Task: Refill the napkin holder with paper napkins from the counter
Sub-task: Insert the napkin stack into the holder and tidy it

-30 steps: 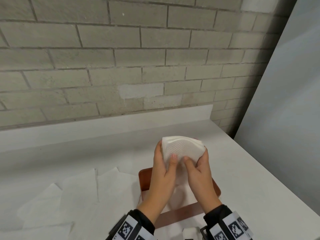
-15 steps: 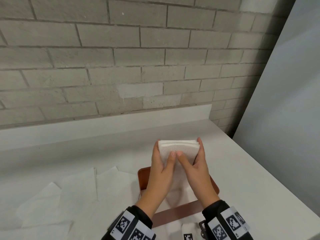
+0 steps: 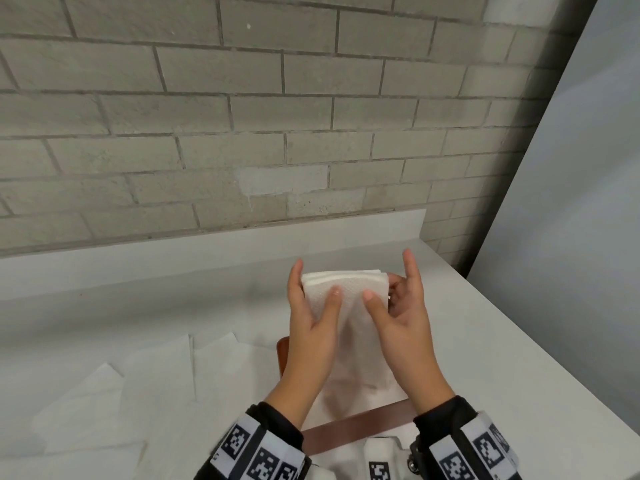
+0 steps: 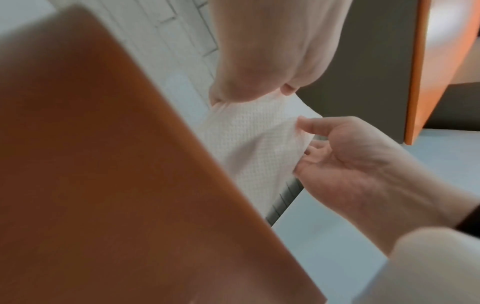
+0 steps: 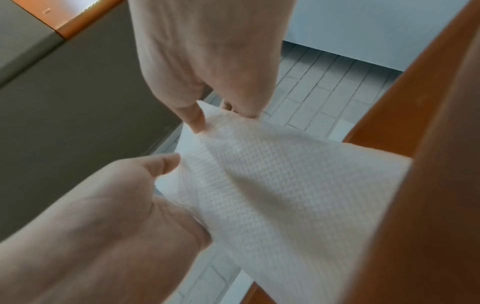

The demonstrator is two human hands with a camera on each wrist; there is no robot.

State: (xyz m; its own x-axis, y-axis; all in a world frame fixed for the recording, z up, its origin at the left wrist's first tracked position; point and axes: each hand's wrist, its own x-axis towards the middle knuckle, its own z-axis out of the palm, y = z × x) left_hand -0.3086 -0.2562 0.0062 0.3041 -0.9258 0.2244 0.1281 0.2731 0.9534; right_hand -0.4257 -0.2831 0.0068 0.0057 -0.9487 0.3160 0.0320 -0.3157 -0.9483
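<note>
Both hands pinching napkin stack upright above brown napkin holder near worktop's front edge. Left hand thumb-and-fingers clamp; right hand thumb pressing front, forefinger raised. Holder slot mostly hidden, probably underneath. Square edges, lower straight, don't crumple.

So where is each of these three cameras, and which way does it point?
Head: worn on the head, looking forward and down at the counter and brick wall; shows the left hand, the right hand and both sleeves.
Left wrist: on the left wrist, looking along the hand past the brown holder; shows both hands.
Right wrist: on the right wrist, looking along the hand at the fingers; shows both hands.
Shared: all three see the napkins gripped between the hands.
</note>
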